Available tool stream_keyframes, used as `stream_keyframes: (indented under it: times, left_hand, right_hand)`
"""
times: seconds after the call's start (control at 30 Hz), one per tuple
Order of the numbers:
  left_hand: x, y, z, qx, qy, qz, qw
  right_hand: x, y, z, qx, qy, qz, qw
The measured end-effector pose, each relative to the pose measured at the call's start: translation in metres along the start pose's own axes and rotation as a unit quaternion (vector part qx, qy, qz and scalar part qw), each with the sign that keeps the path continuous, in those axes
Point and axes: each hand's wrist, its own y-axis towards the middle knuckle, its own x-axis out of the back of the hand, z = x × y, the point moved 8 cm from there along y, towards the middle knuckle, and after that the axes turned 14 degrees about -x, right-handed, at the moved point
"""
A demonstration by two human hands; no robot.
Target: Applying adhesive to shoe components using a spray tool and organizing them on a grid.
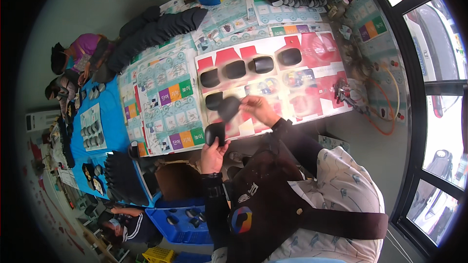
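My left hand point(213, 157) grips a glossy black curved piece with rounded corners point(214, 134) just past the table's near edge. Above and to its right, my right hand point(262, 110) pinches a second dark rounded piece point(229, 108) by its right side; this one is smeared by motion. Behind it lies a similar black piece point(213, 101), partly covered. Farther back, a row of several such pieces, among them one at the right end point(291, 57), rests on a red and white printed board point(317, 97). What the pieces are for is not visible.
A spray gun point(344, 93) with an orange hose point(390, 125) sits at the board's right end. Overlapping dark pieces point(156, 30) lie at the far left. A blue crate point(170, 229) stands lower left. Other people point(85, 51) work along the blue table point(114, 117).
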Motion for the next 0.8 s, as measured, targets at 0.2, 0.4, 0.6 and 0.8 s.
stream_keyframes:
  times: [0.2, 0.4, 0.6, 0.8]
  left_hand:
    - [0.055, -0.02, -0.006, -0.027, -0.018, -0.032, 0.999]
    - [0.057, -0.042, 0.0, -0.027, -0.015, -0.028, 0.999]
    - [0.025, -0.032, 0.02, -0.002, -0.026, 0.003, 1.0]
    - [-0.045, -0.012, 0.056, 0.173, -0.234, 0.132, 0.947]
  right_hand:
    - [0.088, 0.062, -0.057, -0.084, -0.071, -0.258, 0.96]
    - [0.088, 0.087, -0.087, -0.102, -0.122, -0.265, 0.951]
    - [0.075, 0.048, -0.036, 0.01, -0.376, -0.301, 0.876]
    - [-0.029, -0.084, 0.069, 0.23, -0.36, 0.17, 0.888]
